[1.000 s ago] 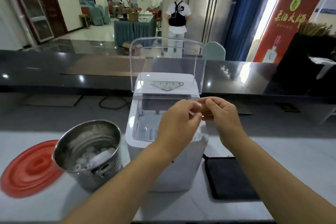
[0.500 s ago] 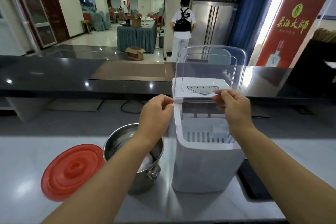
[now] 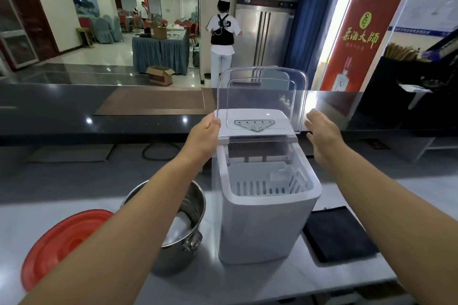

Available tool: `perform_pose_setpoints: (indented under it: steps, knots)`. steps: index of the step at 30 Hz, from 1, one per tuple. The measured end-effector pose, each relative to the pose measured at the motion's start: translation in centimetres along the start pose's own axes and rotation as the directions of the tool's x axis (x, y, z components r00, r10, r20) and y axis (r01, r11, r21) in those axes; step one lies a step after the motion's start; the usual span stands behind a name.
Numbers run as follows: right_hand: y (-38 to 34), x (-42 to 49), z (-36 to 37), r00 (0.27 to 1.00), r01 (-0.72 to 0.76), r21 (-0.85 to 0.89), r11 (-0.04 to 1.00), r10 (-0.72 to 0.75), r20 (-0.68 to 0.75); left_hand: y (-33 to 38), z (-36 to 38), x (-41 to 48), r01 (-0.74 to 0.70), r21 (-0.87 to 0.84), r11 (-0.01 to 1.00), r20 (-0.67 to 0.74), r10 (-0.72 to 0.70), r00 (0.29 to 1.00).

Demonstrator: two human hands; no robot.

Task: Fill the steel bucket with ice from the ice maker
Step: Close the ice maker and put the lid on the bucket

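Note:
A white ice maker [image 3: 257, 225] stands on the counter with its clear lid [image 3: 260, 96] raised upright. Its white slotted basket [image 3: 262, 183] shows inside. The steel bucket [image 3: 183, 225] sits just left of it, partly hidden by my left forearm, with pale ice visible inside. My left hand [image 3: 204, 134] is at the lid's lower left corner and touches it. My right hand [image 3: 322, 131] hovers with fingers straight just right of the lid's right edge, holding nothing.
A red round lid [image 3: 62, 245] lies on the counter left of the bucket. A black cloth [image 3: 339, 233] lies right of the ice maker. A dark raised bar ledge [image 3: 99, 106] runs behind. A person stands far back at a steel fridge.
My hands moved apart from the ice maker's front to either side of the raised lid. The view shifted, so the ice maker sits more to the right.

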State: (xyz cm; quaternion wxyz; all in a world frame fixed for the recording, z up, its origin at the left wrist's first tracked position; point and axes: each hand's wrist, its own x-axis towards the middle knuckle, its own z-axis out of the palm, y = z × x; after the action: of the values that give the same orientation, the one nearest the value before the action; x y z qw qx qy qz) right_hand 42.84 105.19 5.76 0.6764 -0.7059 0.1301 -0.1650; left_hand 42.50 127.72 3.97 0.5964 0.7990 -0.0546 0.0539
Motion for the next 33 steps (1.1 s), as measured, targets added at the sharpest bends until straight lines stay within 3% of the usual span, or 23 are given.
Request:
perform_pose_setpoints:
  steps: [4,11,18,22,26,33]
  knots:
    - [0.7,0.7,-1.2,0.997,-0.016,0.008,1.000,0.016,0.081,-0.7,0.6,0.8,0.132,-0.145,0.981,-0.035,-0.139,0.990]
    - [1.8,0.8,-4.5,0.987,-0.060,0.133,0.989,0.039,0.153,-0.4,1.3,-1.4,0.165,-0.297,0.940,-0.077,-0.196,0.978]
    - [3.9,-1.2,-6.4,0.981,-0.050,0.101,0.994,0.030,0.194,-3.0,1.0,-3.0,0.188,-0.236,0.954,-0.023,-0.199,0.980]
    - [5.3,-2.0,-6.7,0.992,-0.057,0.077,0.995,0.048,0.115,-4.5,1.6,-4.2,0.222,-0.237,0.946,-0.016,-0.232,0.973]
    - [6.9,-2.8,-6.9,0.988,-0.041,-0.047,0.998,0.048,0.144,-4.9,2.4,-5.3,0.229,-0.228,0.946,-0.068,-0.250,0.966]
    - [7.6,-3.7,-7.0,0.983,-0.002,-0.075,0.997,0.016,0.183,-4.9,3.7,-6.4,0.198,-0.132,0.971,-0.146,-0.216,0.965]
